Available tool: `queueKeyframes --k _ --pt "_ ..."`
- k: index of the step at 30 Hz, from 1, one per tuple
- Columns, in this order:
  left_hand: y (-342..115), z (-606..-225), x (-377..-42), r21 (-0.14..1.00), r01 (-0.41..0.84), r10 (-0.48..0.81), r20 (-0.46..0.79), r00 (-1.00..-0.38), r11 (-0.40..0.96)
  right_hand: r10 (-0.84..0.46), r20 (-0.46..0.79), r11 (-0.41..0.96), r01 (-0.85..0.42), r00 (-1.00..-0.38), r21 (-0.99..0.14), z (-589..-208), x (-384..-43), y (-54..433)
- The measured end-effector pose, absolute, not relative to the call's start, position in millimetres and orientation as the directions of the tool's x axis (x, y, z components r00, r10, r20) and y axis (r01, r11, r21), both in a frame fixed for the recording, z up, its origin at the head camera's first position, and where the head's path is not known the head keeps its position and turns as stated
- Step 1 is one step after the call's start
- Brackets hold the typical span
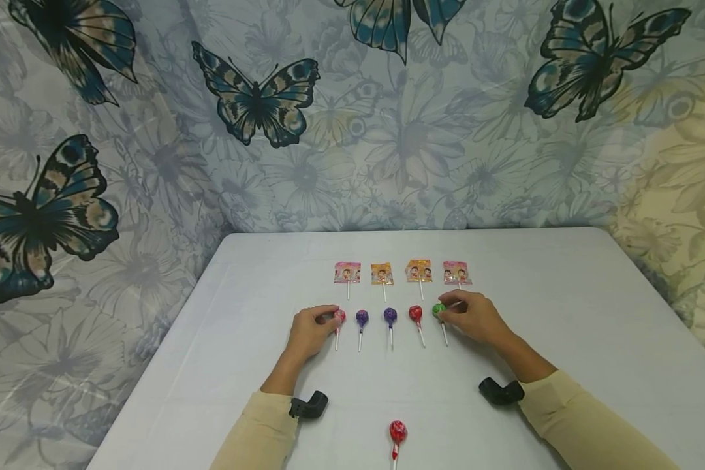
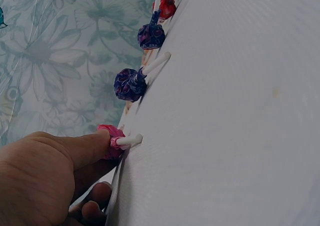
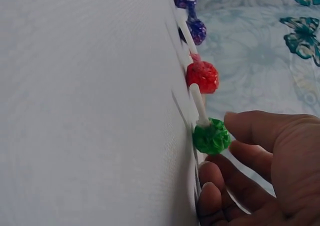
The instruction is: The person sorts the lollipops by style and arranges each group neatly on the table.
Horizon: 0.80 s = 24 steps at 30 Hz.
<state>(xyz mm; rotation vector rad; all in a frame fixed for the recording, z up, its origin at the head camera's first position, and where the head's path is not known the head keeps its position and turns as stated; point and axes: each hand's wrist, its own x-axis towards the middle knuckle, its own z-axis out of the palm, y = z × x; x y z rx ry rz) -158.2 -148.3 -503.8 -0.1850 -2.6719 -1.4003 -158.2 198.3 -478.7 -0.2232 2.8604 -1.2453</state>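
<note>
A row of lollipops lies across the white table, with my hands at its two ends. My left hand pinches the head of a pink lollipop at the left end, thumb on its near side. At the right end, the thumb and index finger of my right hand are at the head of a green lollipop. Between them lie two purple lollipops, one beside the pink one and another mid-row, then a red lollipop next to the green one. All sticks point toward me.
Behind the row lie flat-wrapped lollipops: pink, orange, another orange and another pink. A separate red lollipop lies near the front. The butterfly-patterned cloth hangs behind the table.
</note>
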Motion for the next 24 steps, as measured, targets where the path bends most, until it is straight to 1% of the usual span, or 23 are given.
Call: queueKeyframes --k 7,24 --pt "-148.0 -503.5 -158.4 0.807 0.168 0.055 0.166 -0.985 0.566 -0.122 0.043 0.67 -0.114 -0.992 -0.734 -470.8 -152.2 201.6" --pt "-148.1 -504.5 -158.8 0.801 0.172 0.055 0.172 -0.984 0.573 -0.151 0.148 0.652 -0.211 -0.977 -0.728 -454.6 -129.7 201.1"
